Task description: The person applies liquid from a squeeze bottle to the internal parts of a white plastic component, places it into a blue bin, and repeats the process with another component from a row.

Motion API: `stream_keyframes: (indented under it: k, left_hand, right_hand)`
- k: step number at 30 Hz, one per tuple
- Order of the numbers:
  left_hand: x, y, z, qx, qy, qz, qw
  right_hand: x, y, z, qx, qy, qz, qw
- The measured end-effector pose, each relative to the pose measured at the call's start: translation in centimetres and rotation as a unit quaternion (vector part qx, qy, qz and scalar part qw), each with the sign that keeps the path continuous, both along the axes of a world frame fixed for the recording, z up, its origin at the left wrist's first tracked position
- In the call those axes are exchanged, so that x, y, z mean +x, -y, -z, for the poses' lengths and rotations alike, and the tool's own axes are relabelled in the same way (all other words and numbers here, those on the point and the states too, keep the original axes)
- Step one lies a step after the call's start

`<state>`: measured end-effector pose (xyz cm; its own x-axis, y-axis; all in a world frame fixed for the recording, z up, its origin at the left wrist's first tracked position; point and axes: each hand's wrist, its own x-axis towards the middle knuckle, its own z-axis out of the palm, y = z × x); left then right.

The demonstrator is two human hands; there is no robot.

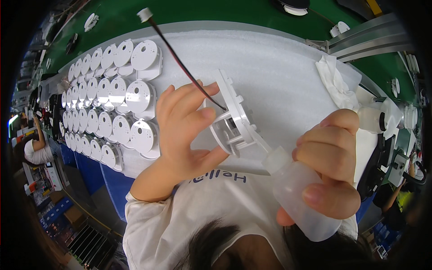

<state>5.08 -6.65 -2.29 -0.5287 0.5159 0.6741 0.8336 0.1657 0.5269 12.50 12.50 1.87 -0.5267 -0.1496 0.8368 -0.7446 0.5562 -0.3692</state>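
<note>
My left hand (186,121) is closed around a white plastic housing (236,112), held up on its edge in front of me. From the housing a thin red-and-black cable (177,60) runs up to a small white connector (145,15) in the air. In my right hand (330,157) is a translucent squeeze bottle (306,198), tilted so that its narrow nozzle (262,142) points up and left at the housing's lower edge. The nozzle tip appears to touch that edge; whether any liquid comes out I cannot tell.
Several rows of round white housings (139,96) stand on the white padded sheet (270,54) at the left. To the right lie a crumpled white cloth (335,83) and another bottle (372,120). A metal frame bar (369,38) crosses the far right. Beyond runs a green belt (193,11).
</note>
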Motion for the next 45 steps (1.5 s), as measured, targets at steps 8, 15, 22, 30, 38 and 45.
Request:
stream_keyframes:
  k: [8,15,22,30,38,45]
  left_hand:
    - [0.0,0.3,0.1,0.004,0.037,0.006,0.999]
    - [0.9,-0.1,-0.6,0.086,0.278,0.062,0.955]
    - [1.2,-0.1,-1.0,0.104,0.383,0.108,0.911]
    - [1.1,0.1,-1.3,0.106,0.452,0.127,0.877]
    - [1.6,-0.2,-2.2,0.228,0.64,0.145,0.719]
    - [1.8,0.4,-1.8,0.213,0.648,0.1,0.725]
  right_hand:
    - [-0.1,-0.1,0.4,-0.003,-0.032,0.014,0.999]
    - [0.4,-0.4,0.4,-0.014,-0.044,-0.019,0.999]
    - [0.4,-0.3,0.5,-0.01,-0.04,-0.021,0.999]
    - [0.4,-0.2,0.5,0.002,-0.036,-0.022,0.999]
    - [0.1,0.1,0.7,-0.013,-0.053,-0.03,0.998]
    - [0.0,-0.2,0.7,0.004,-0.052,-0.023,0.998]
